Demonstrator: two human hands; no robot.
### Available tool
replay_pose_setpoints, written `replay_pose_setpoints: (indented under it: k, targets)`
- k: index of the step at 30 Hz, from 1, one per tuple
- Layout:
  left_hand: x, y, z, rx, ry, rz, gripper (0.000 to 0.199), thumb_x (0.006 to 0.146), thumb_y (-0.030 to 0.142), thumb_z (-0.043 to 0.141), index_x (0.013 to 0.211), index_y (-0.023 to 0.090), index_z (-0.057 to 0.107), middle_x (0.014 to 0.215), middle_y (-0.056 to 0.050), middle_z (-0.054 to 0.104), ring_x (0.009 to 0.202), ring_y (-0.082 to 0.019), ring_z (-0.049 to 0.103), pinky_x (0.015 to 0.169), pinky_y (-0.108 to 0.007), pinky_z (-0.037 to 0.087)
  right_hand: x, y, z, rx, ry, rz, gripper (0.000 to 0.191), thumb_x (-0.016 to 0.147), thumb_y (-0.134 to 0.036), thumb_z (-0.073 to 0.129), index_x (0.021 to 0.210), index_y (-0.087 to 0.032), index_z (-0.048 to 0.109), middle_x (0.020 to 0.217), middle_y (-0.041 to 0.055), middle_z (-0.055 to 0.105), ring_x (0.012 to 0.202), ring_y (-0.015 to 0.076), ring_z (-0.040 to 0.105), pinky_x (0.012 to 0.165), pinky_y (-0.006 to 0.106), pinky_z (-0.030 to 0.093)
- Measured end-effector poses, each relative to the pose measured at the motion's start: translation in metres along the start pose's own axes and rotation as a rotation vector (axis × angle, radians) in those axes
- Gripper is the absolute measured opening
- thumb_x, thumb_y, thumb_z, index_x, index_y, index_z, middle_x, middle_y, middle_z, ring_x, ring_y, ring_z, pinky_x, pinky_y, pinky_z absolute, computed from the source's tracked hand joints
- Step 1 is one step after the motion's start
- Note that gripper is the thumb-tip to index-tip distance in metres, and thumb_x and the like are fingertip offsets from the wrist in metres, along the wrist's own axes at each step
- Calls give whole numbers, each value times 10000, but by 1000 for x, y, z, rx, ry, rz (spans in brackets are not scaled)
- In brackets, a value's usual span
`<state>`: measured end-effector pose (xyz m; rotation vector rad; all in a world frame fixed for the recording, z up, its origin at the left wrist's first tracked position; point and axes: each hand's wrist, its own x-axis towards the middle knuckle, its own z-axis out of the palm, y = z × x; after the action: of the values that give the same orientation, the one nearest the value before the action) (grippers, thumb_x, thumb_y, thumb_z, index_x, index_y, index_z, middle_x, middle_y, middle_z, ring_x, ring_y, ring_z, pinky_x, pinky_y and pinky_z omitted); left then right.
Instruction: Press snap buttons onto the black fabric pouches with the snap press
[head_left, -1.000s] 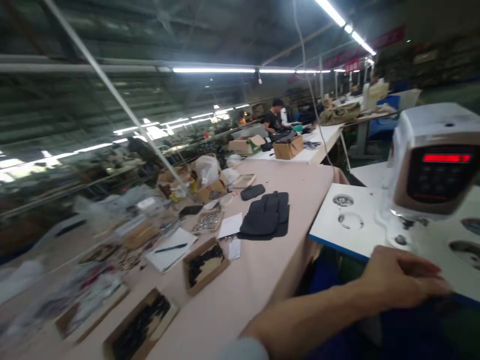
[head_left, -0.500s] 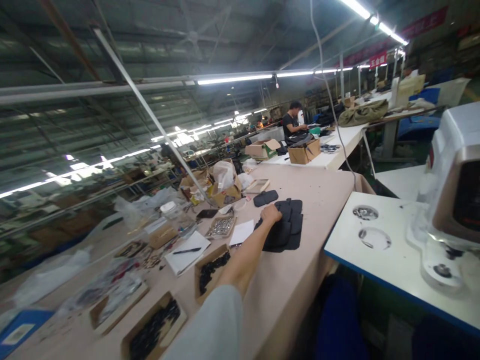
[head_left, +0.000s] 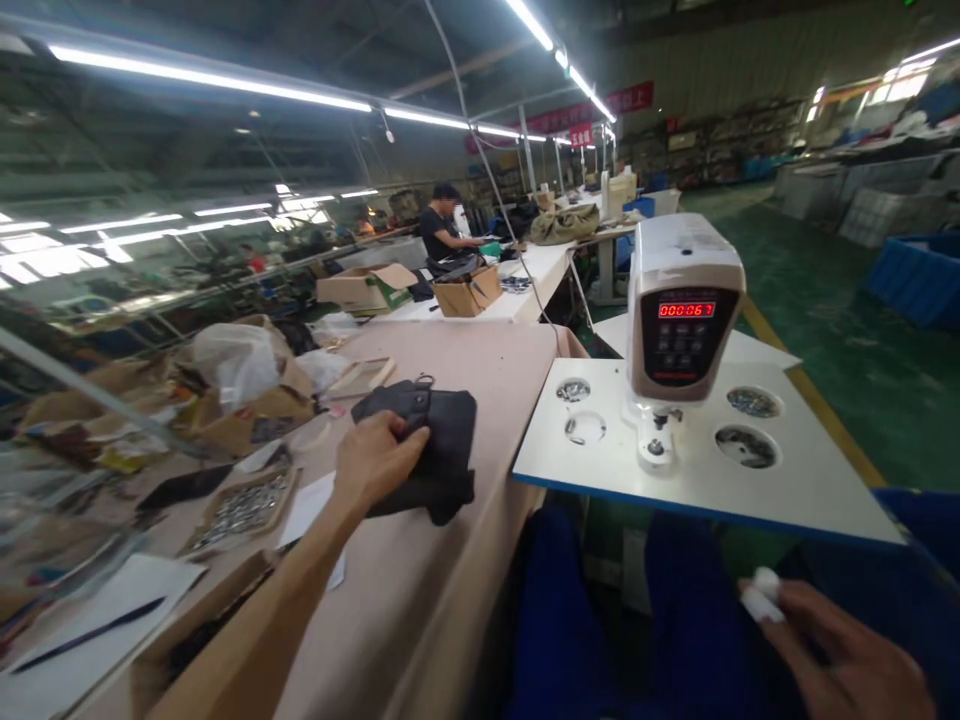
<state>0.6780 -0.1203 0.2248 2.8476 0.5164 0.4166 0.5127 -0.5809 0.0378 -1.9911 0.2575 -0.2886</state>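
Observation:
My left hand [head_left: 379, 455] is closed on a black pouch [head_left: 442, 430] with a strap and a metal ring, over the pinkish-brown table [head_left: 480, 365]. Part of the pouch is hidden behind my fingers. At the lower right, above my blue-clad legs, is my right hand [head_left: 840, 640], with white wraps on its thumb and a fingertip. Its fingers are curled and blurred, and whether they hold anything does not show. Between the hands stands a white press machine [head_left: 686, 310] with a red display, on a white board [head_left: 600, 470] with round trays of metal parts.
Left of the pouch are a box of metal pieces [head_left: 247, 505], a white sheet with a pen [head_left: 112, 625] and cardboard boxes with plastic bags [head_left: 247, 370]. A person [head_left: 442, 230] sits at a further table. Blue bins [head_left: 919, 280] stand at the right.
The view has swung right, bringing the machine's front and my right hand into sight. My left hand now grips a black pouch above the table, where it was over the black pieces before.

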Motion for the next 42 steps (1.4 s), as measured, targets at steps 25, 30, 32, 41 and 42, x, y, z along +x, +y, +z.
replay_pose_setpoints:
  k: [25,30,32,41,42]
  targets:
    - [-142,145,181,-1108,-884,303,385,670,405,864,907,129,740,781,-31,698,671,-153,616,620,-266,469,98,-12,29,356,-635,66,334,692,-391,863,893,-135,787,787,29,727,710,211,649,631,278,465]
    - [-155,160,204,-1290,-850,-7,245,608,267,862,769,117,755,701,-25,700,568,-131,582,560,-260,462,111,-10,28,237,-632,-29,316,744,-404,807,915,-139,791,793,17,713,757,218,633,674,282,452]
    - [-158,165,203,-1341,-885,-63,241,595,231,852,795,124,770,741,-42,728,593,-152,621,591,-280,503,112,-12,25,245,-637,-35,320,775,-416,774,937,-140,791,826,23,721,774,224,635,689,288,455]
    - [-153,182,197,-1427,-929,-294,370,470,142,907,808,121,758,805,-87,760,652,-207,688,645,-327,585,128,-2,39,239,-617,-52,244,727,-385,768,745,-142,756,667,-1,636,655,176,542,596,268,367]
    - [-152,183,197,-1421,-937,-316,391,455,144,923,807,119,753,806,-91,761,671,-217,697,653,-331,591,130,-1,42,238,-606,-46,222,724,-363,762,739,-141,754,664,-3,634,654,174,540,599,268,363]
